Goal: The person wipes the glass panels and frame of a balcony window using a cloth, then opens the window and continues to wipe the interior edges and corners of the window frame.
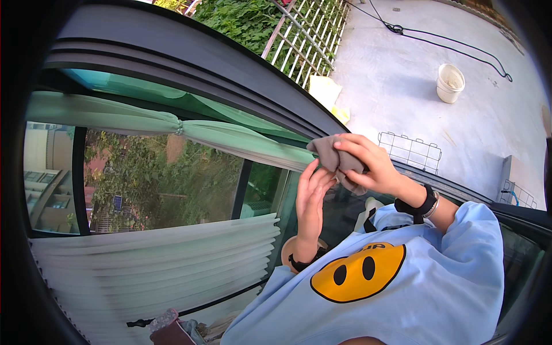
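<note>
Behind a dark window frame (190, 75) above a reflecting pane, the grey cloth (332, 156) sits bunched in the right hand (368, 167) grip, pressed against the frame at twelve o'clock from the open, empty left hand (311, 198).

Light blue T-shirt (437, 299), yellow smiley print (357, 271) at 7 o'clock of chest; black wristbands: left (300, 264), right (418, 206).
</note>
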A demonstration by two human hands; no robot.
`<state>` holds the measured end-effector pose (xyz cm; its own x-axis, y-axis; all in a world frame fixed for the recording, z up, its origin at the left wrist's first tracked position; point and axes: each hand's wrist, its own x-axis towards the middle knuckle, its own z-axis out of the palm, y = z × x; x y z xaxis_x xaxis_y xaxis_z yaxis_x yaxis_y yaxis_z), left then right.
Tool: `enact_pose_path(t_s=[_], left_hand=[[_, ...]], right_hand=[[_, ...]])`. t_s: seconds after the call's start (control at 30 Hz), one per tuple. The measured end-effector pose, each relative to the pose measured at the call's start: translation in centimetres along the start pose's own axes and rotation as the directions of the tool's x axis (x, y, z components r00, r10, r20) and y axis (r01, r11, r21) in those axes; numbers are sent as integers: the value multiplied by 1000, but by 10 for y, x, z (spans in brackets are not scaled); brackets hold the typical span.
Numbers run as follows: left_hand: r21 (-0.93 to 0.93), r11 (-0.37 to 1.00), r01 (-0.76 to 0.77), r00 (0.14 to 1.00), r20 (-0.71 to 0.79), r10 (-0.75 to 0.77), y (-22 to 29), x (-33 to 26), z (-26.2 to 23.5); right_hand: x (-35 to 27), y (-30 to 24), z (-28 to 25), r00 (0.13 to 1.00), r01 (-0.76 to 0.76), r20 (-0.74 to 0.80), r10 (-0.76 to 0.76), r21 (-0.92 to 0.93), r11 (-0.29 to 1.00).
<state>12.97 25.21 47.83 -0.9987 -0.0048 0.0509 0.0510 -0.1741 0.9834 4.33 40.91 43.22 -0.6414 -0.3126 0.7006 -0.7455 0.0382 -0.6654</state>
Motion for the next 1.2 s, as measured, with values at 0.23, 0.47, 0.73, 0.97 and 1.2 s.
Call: enact_pose_path(t_s=[0.23, 0.47, 0.73, 0.97, 1.2], left_hand=[[11, 996, 87, 968, -237, -82, -14, -26, -32], [150, 981, 126, 979, 139, -147, -19, -26, -23], [160, 974, 160, 966, 175, -188, -26, -18, -26], [135, 961, 243, 969, 6, -246, -44, -5, -38], [61, 959, 276, 951, -160, -264, -60, 0, -42]], right_hand=[[109, -11, -33, 884, 341, -328, -334, -35, 939], [224, -66, -35, 524, 736, -470, -711, -171, 655], [280, -86, 12, 517, 683, -450, -728, -296, 668], [257, -50, 31, 575, 692, -434, -694, -194, 695], [151, 16, 44, 861, 456, -174, -479, -155, 876]])
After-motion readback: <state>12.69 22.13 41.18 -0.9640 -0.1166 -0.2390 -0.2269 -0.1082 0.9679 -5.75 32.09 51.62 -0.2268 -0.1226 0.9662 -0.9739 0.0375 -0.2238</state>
